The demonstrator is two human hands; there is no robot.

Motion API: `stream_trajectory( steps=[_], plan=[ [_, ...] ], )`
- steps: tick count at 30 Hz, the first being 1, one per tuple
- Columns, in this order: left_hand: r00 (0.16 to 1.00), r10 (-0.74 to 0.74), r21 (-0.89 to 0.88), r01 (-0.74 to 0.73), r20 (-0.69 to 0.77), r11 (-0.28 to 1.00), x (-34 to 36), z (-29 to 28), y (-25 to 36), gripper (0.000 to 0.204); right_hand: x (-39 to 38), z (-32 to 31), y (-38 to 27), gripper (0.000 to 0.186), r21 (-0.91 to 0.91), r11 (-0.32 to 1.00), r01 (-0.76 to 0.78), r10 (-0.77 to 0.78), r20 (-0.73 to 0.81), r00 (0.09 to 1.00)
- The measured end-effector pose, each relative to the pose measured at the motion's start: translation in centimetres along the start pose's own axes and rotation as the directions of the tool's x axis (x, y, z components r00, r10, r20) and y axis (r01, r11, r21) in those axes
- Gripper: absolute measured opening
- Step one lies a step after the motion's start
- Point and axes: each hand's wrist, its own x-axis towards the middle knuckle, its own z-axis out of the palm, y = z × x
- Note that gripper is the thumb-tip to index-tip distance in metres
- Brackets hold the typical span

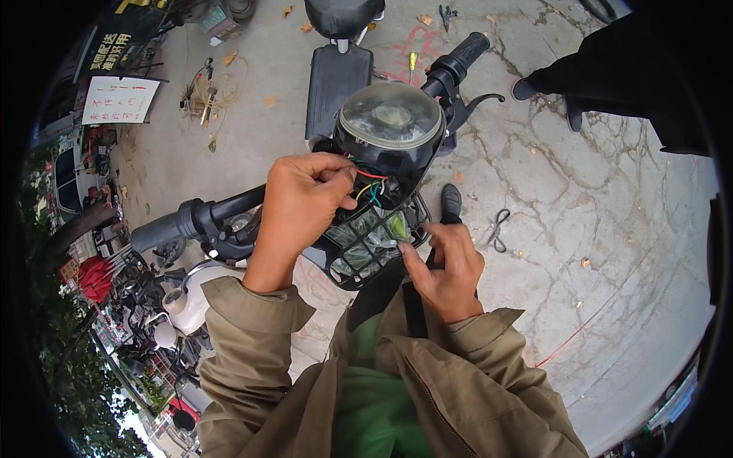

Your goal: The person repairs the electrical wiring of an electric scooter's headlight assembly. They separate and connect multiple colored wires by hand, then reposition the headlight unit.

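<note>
An electric bike's headlight point(392, 116), round with a clear lens, is tipped up from its mount. Below it, a bundle of thin wires point(372, 185) in red, yellow and green comes out of the housing. My left hand point(305, 187) pinches at the wires, thumb against the curled index finger; its fingertips partly hide what they grip. Over the right rim of the black front basket point(365, 246) hovers my right hand point(448, 269), its thumb and forefinger apart. Inside the basket lies clear plastic wrapping point(359, 238) with something green in it.
Handlebar grips reach out left point(164, 230) and right point(467, 52). A yellow screwdriver point(413, 62), pliers point(447, 15) and a black cord loop point(499, 230) lie on the cracked pavement. Another person's dark-clothed legs point(588, 72) stand at upper right. Parked bikes point(164, 305) line the left.
</note>
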Motion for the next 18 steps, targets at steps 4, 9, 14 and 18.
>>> stream_trajectory(
  steps=[4, 9, 14, 18],
  plan=[
    [1.000, 0.004, -0.008, -0.004, 0.020, 1.000, 0.2, 0.0, -0.2, 0.017, 1.0, 1.2, 1.3, 0.033, -0.029, 1.000, -0.003, 0.005, 0.055, 0.998],
    [1.000, -0.024, -0.043, 0.023, -0.018, 0.999, -0.1, 0.4, 0.7, 0.016, 1.6, 1.6, 1.0, 0.028, -0.033, 0.999, -0.011, 0.013, 0.069, 0.998],
    [1.000, -0.007, -0.035, 0.006, -0.014, 0.999, -0.2, 0.6, 0.8, 0.016, 1.6, 1.8, 1.4, 0.023, -0.068, 0.996, 0.051, -0.045, 0.085, 0.995],
    [1.000, 0.008, -0.010, -0.008, 0.013, 1.000, 0.0, 0.6, 0.3, 0.016, 1.6, 1.9, 1.4, 0.020, -0.055, 0.998, 0.031, -0.027, 0.079, 0.997]
  ],
)
